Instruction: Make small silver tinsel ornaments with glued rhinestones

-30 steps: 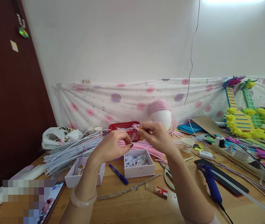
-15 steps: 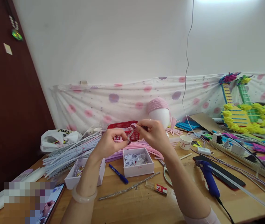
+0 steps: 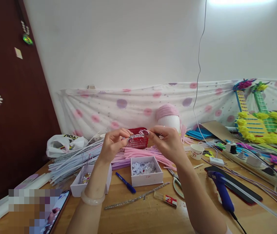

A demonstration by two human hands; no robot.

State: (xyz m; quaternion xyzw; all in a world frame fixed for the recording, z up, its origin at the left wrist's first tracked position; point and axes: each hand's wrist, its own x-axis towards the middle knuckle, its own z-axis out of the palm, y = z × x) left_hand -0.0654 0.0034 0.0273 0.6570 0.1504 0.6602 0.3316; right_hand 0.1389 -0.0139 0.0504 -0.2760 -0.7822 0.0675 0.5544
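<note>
My left hand (image 3: pixel 113 143) and my right hand (image 3: pixel 165 143) are raised above the wooden table (image 3: pixel 148 214), pinching the two ends of a short silver glitter pipe cleaner (image 3: pixel 136 136) held level between them. Both hands have fingers closed on it. Below them sits a small white box (image 3: pixel 147 171) of white looped pieces. A second white box (image 3: pixel 78 188) lies under my left forearm. Another silver pipe cleaner (image 3: pixel 136 196) lies on the table in front.
A red basket (image 3: pixel 138 141), pink pipe cleaners (image 3: pixel 150 152) and a lilac bundle (image 3: pixel 72 159) lie behind the hands. A blue pen (image 3: pixel 125 182), scissors (image 3: pixel 177 186), a blue glue gun (image 3: pixel 222 192), a paper cup (image 3: pixel 196 151) and a phone (image 3: pixel 53 214) are around.
The silver pipe cleaner went from hanging tilted between the hands to lying level. My left hand rose and turned its fingers up to the piece; the view shifted slightly.
</note>
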